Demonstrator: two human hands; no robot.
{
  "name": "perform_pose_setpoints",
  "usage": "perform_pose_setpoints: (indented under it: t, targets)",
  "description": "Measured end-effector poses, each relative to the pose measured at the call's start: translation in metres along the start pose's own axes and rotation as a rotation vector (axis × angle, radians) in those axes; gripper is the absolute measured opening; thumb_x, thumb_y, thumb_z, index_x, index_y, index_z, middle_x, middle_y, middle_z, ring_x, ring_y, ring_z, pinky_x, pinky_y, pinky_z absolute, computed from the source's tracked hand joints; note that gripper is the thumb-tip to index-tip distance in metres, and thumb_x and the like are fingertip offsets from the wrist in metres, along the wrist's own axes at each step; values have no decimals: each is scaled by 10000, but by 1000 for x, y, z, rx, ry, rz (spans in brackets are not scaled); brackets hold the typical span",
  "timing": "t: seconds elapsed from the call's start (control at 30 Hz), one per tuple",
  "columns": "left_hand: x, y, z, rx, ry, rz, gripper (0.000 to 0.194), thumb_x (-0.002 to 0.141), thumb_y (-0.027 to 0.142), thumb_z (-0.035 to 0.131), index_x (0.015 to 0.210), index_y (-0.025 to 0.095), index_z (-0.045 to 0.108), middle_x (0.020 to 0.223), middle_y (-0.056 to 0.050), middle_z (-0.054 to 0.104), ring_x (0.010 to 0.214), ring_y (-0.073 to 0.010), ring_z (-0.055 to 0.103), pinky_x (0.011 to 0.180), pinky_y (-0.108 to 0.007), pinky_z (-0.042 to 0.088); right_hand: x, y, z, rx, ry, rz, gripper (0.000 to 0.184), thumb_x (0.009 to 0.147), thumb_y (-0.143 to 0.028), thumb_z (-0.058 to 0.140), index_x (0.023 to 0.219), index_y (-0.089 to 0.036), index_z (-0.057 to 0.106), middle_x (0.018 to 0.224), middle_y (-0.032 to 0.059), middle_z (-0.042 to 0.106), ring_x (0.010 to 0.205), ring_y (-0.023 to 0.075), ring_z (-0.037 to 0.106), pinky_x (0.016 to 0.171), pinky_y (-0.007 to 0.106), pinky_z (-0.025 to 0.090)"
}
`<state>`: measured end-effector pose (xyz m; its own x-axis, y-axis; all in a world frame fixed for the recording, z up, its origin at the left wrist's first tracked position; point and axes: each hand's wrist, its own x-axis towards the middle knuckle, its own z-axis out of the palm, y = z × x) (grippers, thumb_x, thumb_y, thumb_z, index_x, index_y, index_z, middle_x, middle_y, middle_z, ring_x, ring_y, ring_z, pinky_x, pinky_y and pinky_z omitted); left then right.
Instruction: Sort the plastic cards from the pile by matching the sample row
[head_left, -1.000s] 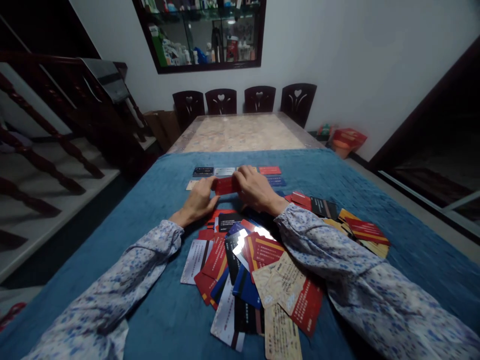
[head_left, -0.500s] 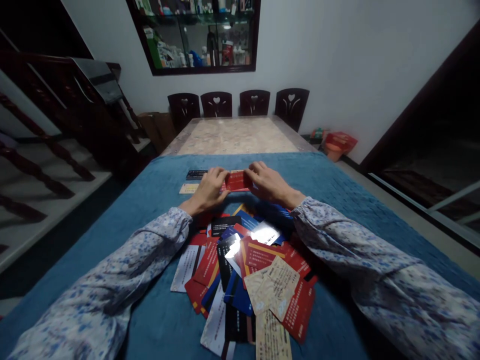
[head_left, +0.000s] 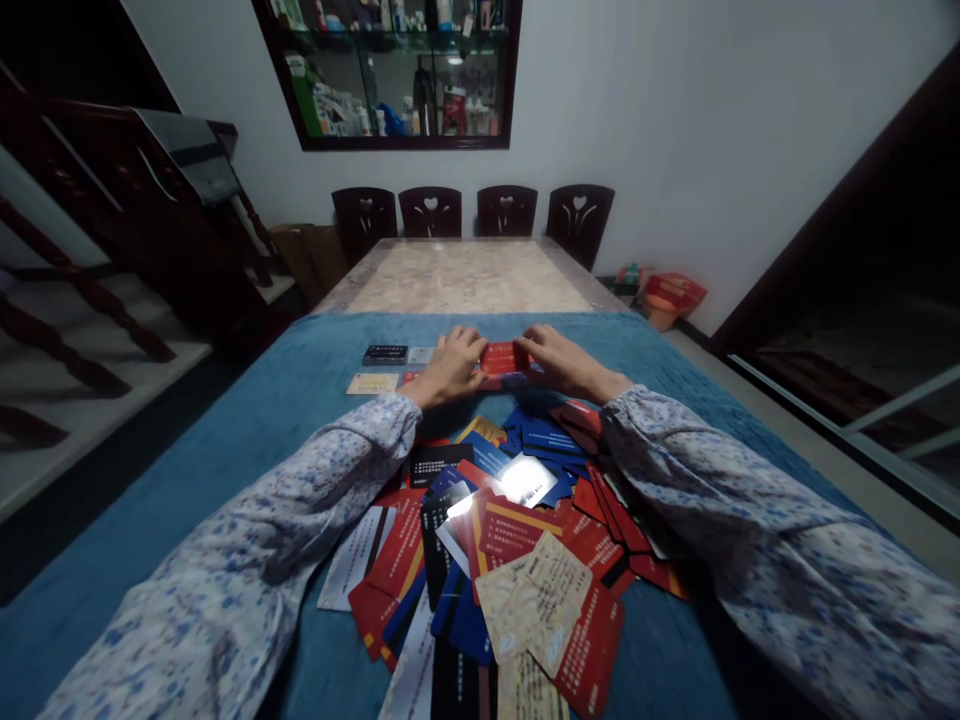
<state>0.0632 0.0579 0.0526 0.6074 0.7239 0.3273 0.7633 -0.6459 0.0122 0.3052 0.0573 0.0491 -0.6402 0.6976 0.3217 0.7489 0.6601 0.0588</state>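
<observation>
A red card (head_left: 502, 357) is held level by its two short ends, my left hand (head_left: 452, 365) at one end and my right hand (head_left: 564, 362) at the other. Both hands are closed on it, above the far rows of cards. To the left of my hands lie a black card (head_left: 385, 355), a pale card (head_left: 421, 355) and a cream card (head_left: 373, 383). My left hand partly covers the near row. Between my forearms spreads a loose pile of red, blue, black, white and beige cards (head_left: 517, 530), many overlapping.
A blue cloth (head_left: 225, 440) covers the near part of the table; its bare stone top (head_left: 465, 275) shows beyond. Dark chairs (head_left: 431, 212) stand at the far end. A stair railing (head_left: 82, 290) is at the left, an orange bin (head_left: 664, 308) at the right.
Both hands have moved right with the red card, from above the near row's middle to farther along. More of the cards on the left and of the pile's right side now shows.
</observation>
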Motion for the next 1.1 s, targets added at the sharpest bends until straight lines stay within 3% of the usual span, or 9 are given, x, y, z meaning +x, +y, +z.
perform_pose_setpoints:
  t: [0.3, 0.63, 0.9, 1.1]
  targets:
    - [34, 3, 14, -18, -59, -10, 283, 891, 269, 611, 1149, 167, 668, 1280, -168, 601, 1198, -352, 471, 960, -514, 450, -2, 32, 9, 38, -26, 45, 426, 884, -203, 628, 1307, -153, 654, 1240, 181, 599, 1063, 277, 558, 941, 395, 471]
    - [62, 1, 33, -81, -115, -61, 230, 852, 238, 673, 1072, 184, 715, 1263, -157, 613, 1224, -364, 465, 979, -541, 442, 7, 58, 18, 73, -103, 71, 271, 896, -227, 663, 1150, -163, 734, 1149, 153, 646, 1005, 248, 599, 928, 364, 475]
    - [76, -4, 46, -69, -167, -67, 219, 863, 272, 650, 1052, 183, 716, 1259, -157, 625, 1260, -381, 440, 1006, -585, 405, 19, 69, 29, 58, -192, 108, 353, 891, -168, 624, 1225, -108, 719, 1173, 182, 664, 1036, 250, 632, 942, 348, 477]
    - [81, -4, 51, -47, -204, -70, 187, 869, 258, 624, 1002, 162, 713, 1238, -173, 634, 1264, -387, 441, 1002, -599, 403, 20, 72, 33, 69, -217, 131, 301, 919, -196, 596, 1168, -109, 742, 1158, 174, 675, 1024, 234, 638, 923, 323, 477]
